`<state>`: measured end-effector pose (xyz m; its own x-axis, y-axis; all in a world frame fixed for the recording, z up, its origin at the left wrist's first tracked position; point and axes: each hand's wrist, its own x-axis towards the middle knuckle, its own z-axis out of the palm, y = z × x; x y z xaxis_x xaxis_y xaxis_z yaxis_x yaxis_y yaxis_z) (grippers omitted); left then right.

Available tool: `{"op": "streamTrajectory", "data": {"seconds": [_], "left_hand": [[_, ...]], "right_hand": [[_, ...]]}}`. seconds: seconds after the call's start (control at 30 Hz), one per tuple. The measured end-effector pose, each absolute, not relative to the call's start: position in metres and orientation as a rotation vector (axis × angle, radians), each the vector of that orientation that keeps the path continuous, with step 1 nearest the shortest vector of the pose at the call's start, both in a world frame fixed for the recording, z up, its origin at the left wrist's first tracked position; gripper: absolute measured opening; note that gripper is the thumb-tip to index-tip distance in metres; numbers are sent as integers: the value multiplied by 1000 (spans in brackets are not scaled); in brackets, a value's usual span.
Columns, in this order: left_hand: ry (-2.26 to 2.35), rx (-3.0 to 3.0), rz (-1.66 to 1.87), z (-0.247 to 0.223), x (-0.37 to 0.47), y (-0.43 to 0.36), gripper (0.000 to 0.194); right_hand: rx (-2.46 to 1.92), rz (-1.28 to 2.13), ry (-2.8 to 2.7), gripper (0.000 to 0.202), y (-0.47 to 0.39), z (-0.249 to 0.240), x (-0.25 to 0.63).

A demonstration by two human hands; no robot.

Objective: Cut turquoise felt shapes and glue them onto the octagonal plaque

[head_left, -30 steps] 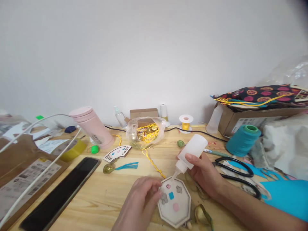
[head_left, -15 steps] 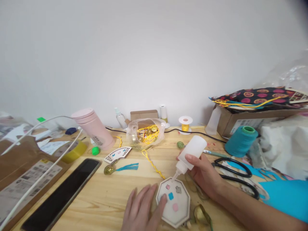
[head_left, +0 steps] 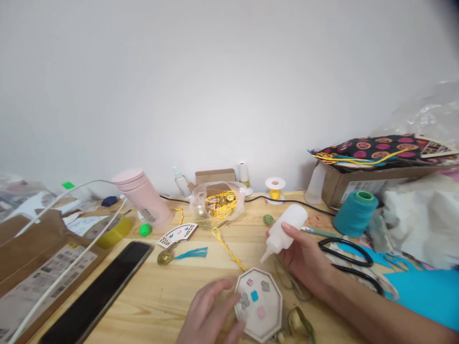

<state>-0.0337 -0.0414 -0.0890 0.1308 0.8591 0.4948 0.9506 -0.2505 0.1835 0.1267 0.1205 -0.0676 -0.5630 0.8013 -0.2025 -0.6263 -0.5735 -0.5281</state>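
- Head view, lower centre: right hand (head_left: 304,255) grips tilted glue bottle (head_left: 285,230); left hand (head_left: 210,315) steadies octagonal tray (head_left: 275,306).
- Risk: an over-hard squeeze could flood the small pieces.

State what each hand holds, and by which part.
Right hand grips the white squeeze bottle around its body. Left hand steadies the octagonal tray at its left edge.

One glue bottle (head_left: 284,230), one octagonal tray (head_left: 258,303), perhaps five felt shapes, one scissors (head_left: 349,260)
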Motion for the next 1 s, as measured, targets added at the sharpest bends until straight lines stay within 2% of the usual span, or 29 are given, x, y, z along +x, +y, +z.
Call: {"op": "streamTrajectory", "data": {"seconds": [0.17,0.33,0.53,0.7,0.83,1.0], "left_hand": [[-2167,-2337,-791,-61,-17,-9,15],[-2505,-2327,-670,-56,0,17,5],[-2684,-2286,-569,-53,3,26,5],[-2657,-2346,-567,-50,2,33,3],[-2481,-2346,-667,-53,2,32,10],[-2358,-2319,-786,-54,-5,9,14]], "right_hand": [[-517,2215,-413,22,127,-66,130],[-499,2256,-389,21,127,-66,131],[-499,2256,-370,23,127,-66,130],[-496,2243,-383,22,127,-64,130],[-498,2212,-447,21,130,-60,132],[-615,2029,-887,19,133,-52,137]]}}
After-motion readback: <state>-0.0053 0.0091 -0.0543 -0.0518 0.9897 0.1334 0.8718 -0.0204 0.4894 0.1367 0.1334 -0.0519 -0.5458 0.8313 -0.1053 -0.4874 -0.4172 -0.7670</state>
